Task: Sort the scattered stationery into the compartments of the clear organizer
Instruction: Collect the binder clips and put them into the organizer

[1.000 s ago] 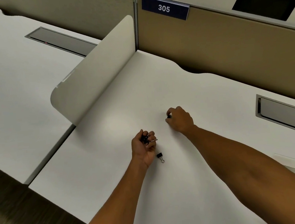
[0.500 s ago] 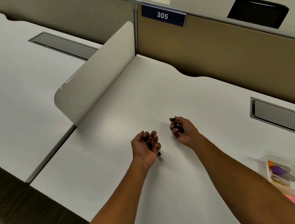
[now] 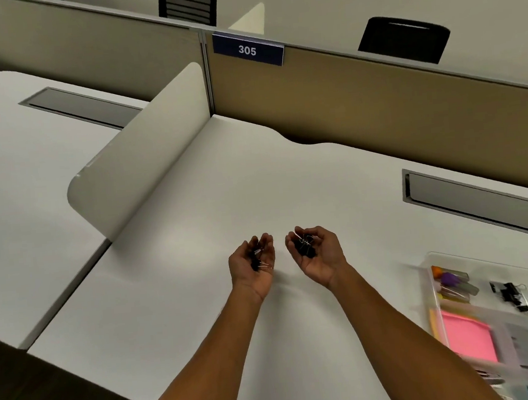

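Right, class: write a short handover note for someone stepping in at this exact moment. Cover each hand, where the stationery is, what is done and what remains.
Left hand: palm up, cupped around a few black binder clips.
Right hand: palm up, cupped around another cluster of black clips.
Both hands are raised over the white desk, apart from each other.
Clear organizer: at the right edge of the desk, blurred; it already holds pink sticky notes, some black clips and coloured items in a far compartment.
Done: the loose clips within view are gathered.
Left: carry both handfuls right and drop them where the black clips lie.
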`<state>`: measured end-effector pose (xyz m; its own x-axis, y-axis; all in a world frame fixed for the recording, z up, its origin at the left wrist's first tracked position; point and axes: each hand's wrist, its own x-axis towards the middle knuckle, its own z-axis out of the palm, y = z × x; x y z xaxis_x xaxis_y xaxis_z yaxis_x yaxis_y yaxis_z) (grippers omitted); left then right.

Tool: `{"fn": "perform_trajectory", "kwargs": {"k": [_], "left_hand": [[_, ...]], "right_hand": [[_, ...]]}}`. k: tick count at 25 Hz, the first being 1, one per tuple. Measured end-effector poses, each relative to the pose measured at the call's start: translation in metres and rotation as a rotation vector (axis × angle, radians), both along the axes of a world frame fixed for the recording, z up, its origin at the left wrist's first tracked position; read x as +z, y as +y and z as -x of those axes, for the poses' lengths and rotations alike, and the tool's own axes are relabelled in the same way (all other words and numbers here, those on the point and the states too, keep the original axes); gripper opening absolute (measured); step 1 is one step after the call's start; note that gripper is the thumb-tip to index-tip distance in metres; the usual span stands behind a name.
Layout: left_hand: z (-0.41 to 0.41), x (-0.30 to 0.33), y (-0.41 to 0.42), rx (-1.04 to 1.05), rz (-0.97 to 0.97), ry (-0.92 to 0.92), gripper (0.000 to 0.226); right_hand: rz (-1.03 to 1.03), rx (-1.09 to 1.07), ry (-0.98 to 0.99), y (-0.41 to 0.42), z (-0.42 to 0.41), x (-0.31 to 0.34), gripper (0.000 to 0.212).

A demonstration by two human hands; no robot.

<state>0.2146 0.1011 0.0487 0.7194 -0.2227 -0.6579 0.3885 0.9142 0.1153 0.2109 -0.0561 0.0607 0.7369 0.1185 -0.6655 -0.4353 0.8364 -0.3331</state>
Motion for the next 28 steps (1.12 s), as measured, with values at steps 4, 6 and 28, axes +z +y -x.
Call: {"fn": "perform_trajectory", "kwargs": {"k": [4,6,28], "left_hand": [[0.007,-0.01,-0.014,-0.3,-0.646,-0.033,0.017],[0.012,-0.02,-0.011,-0.378,-0.978,-0.079,0.019],[0.041,-0.041,-0.035,-0.634,-1.948,-0.392,0.019]], "right_hand": [[0.036,0.038,-0.003,-0.012,0.018,0.005,0.013],[0.032,0.049,0.006,-0.021,0.026,0.005,0.017],[0.013,-0.091,-0.085,-0.094,0.079,0.016,0.048]]}}
